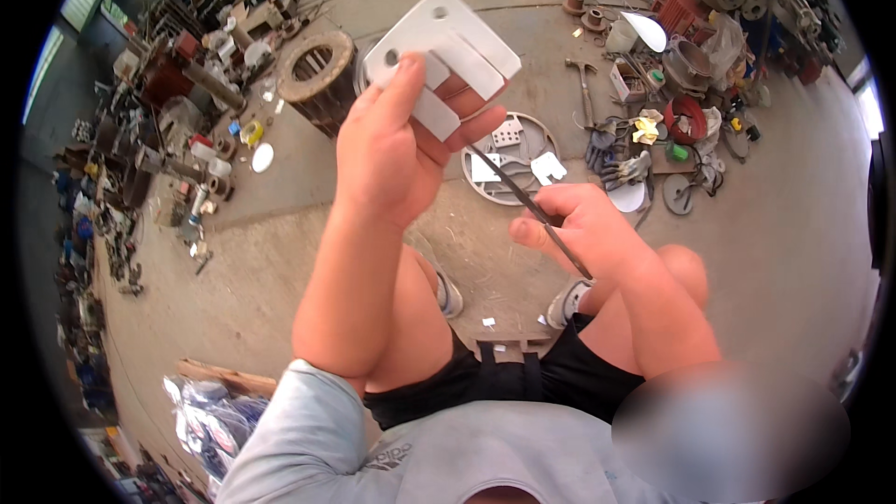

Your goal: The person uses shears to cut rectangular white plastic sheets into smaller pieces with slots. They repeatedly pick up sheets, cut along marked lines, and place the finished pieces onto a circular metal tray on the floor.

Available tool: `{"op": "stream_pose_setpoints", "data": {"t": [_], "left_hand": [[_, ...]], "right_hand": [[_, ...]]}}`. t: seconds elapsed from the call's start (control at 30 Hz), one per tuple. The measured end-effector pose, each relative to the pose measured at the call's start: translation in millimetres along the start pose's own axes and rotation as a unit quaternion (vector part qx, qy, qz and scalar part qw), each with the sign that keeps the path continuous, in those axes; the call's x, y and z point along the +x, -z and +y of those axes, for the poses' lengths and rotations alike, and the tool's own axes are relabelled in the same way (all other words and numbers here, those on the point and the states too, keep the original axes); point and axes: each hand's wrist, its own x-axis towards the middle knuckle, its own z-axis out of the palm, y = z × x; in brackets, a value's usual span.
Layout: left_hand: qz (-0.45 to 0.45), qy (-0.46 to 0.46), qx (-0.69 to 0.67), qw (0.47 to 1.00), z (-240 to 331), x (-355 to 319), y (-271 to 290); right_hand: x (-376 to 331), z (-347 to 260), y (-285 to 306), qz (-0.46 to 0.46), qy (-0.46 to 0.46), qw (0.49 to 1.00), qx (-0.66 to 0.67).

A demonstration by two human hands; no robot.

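The floor bears a spoked ring holding white pieces, presumably to keep them within reach. Your left hand raises the slotted white plate, fingers gripping its near side, apparently to steady it; your right hand has fingers closed around a slim dark rod.

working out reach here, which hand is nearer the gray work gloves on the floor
Right. The right hand, holding a thin dark tool, appears just below-left of the gloves; the left hand, holding a white plate, is farther left.
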Motion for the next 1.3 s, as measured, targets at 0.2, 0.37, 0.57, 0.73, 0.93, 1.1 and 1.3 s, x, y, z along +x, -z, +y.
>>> {"op": "stream_pose_setpoints", "data": {"t": [0.2,0.37,0.57,0.73,0.93,1.1,1.3], "left_hand": [[-0.057,0.095,0.028,0.993,-3.7,1.0,10.4],[-0.052,0.133,0.043,0.989,-3.4,-2.5,1.6],[-0.055,0.136,0.038,0.988,-5.4,-0.4,5.8],[-0.063,0.144,0.034,0.987,-7.2,0.8,7.7],[-0.061,0.136,0.028,0.988,-5.7,2.2,11.0],[-0.048,0.11,0.03,0.992,-1.9,4.6,19.2],[-0.065,0.139,0.03,0.988,-8.3,4.8,17.7]], "right_hand": [[-2.3,2.1,-5.1,-0.031,-0.036,0.999,-0.005],[0.1,6.4,-5.7,-0.036,-0.045,0.998,0.002],[0.5,4.4,-6.5,-0.031,-0.04,0.999,0.01],[0.0,6.2,-7.3,-0.036,-0.048,0.998,0.037],[-2.0,1.8,-1.8,-0.07,-0.084,0.994,0.018],[-5.0,-3.8,0.3,-0.023,-0.052,0.998,0.023],[-1.2,1.3,5.5,-0.004,-0.044,0.999,0.032]]}}
